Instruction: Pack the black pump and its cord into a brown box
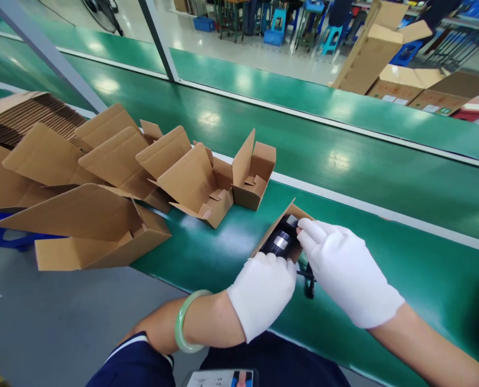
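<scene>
At the lower centre of the frame both gloved hands work at a small open box (281, 226) lying on the green belt (384, 177). A black part (280, 242) with a silvery label sits in the box mouth.

What could go wrong: the box lies tilted near the belt's near edge, so a hard push could slide it off toward the floor, or wedge the part crookedly and crease a flap. A dark piece (309, 279) pokes out between the hands and could snag as the part goes in.

The left hand (263, 295) is curled, its knuckles pressed to the box's near side, just below the part. The right hand (346, 271) lies flat with its fingers together, tips touching the part's upper right end. Empty boxes (207, 185) stand to the upper left.
</scene>
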A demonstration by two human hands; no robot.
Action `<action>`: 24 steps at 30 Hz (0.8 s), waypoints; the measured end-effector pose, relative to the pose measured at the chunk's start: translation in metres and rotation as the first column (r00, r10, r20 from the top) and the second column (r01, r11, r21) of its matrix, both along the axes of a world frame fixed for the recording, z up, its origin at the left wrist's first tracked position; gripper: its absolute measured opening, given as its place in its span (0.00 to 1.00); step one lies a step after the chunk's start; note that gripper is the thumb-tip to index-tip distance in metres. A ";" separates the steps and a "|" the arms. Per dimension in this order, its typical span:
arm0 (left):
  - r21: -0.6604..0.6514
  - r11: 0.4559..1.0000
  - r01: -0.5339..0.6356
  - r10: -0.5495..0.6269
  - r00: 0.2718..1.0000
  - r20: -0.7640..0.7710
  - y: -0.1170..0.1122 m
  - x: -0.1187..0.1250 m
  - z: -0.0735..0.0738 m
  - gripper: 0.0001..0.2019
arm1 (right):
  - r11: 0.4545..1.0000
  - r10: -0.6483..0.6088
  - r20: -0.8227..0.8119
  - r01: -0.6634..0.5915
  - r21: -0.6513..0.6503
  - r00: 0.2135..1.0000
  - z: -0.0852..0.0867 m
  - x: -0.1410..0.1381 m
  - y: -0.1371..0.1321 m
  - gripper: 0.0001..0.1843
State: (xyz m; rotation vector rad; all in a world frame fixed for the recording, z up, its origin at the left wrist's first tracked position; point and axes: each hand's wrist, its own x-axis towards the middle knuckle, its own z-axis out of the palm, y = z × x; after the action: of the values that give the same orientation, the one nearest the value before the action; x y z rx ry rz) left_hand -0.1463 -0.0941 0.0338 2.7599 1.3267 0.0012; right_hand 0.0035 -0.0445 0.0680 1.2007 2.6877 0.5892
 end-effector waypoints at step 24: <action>-0.203 0.772 -0.602 0.539 0.453 0.710 -0.021 -0.011 -0.109 0.58 | 0.874 0.090 0.156 -0.003 -0.486 0.984 0.002 -0.055 0.013 0.05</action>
State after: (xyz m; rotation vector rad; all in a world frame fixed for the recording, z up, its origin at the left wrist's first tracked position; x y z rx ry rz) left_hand -0.1575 -0.1154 -0.0753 1.7676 1.8564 1.1130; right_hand -0.0518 -0.0315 0.0700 0.8990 2.4999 0.0064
